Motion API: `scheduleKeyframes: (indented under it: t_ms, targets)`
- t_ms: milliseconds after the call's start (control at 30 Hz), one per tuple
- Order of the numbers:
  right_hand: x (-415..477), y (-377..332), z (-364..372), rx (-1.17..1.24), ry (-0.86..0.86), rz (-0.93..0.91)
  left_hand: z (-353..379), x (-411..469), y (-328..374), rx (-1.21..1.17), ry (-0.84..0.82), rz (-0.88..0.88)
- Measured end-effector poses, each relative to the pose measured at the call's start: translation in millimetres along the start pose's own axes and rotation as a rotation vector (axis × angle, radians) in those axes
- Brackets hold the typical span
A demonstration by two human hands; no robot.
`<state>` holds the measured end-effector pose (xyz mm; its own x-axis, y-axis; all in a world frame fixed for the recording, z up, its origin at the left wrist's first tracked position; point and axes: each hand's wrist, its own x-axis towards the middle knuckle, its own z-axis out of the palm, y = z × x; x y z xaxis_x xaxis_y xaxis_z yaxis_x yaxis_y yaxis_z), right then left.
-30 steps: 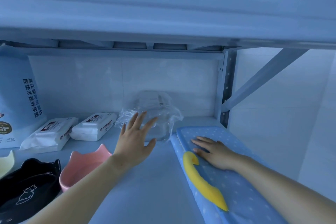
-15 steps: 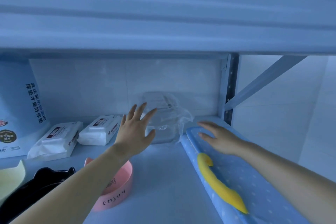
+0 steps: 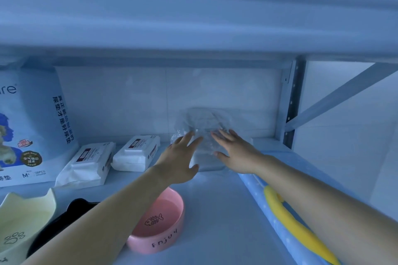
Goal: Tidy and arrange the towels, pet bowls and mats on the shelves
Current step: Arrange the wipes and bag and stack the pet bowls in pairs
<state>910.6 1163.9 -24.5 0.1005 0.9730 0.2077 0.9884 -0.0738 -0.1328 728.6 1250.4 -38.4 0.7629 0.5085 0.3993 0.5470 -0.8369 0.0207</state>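
Currently clear plastic-wrapped package (image 3: 202,121) sits at back of shelf (image 3: 217,206), against rear wall, contents not readable through the wrap. Both hands on its front. Left hand (image 3: 179,162) at left side of package, fingers straight and spread, tips on the wrap, thumb low near its bottom edge. Right hand (image 3: 235,153) at right side, fingers straight, laid flat on the wrap. Neither hand curls round it; package lies between the two palms, resting on shelf.

Just left of package: two white wipe packs (image 3: 136,154), side by side. Far left, large printed bag (image 3: 34,118) upright. Front left: pink bowl (image 3: 160,225) under left forearm, black bowl (image 3: 64,216), cream bowl (image 3: 23,221). Right side: blue dotted mat (image 3: 255,182) with yellow shape (image 3: 287,217), under right forearm.
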Motion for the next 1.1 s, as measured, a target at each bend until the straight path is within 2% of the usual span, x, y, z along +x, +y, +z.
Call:
scheduleKeyframes:
  t_ms: [267,467,633,800,933,1100]
  targets:
    - [-0.7,2.8,-0.6,0.04,0.034,-0.03,6.9,-2.0,1.2,-0.032,0.046,0.022]
    - [7.0,-4.7,-6.7,0.145,0.333,-0.08,-8.7,-19.3,-15.7,-0.038,0.009,0.081]
    - [21.7,-46.2,-11.7,0.217,0.415,-0.176,-28.2,-38.5,-48.9,0.008,0.025,0.004]
    - [40.5,-96.9,-1.8,0.229,0.408,-0.229,-47.9,-69.0,-105.9,0.056,0.035,-0.141]
    - [55.8,-136.3,12.0,0.257,0.328,-0.269,-70.2,-97.0,-153.0,0.02,0.096,-0.299]
    - [76.7,-185.5,31.0,0.278,0.199,-0.299,-78.6,-130.8,-188.5,0.014,0.048,-0.353]
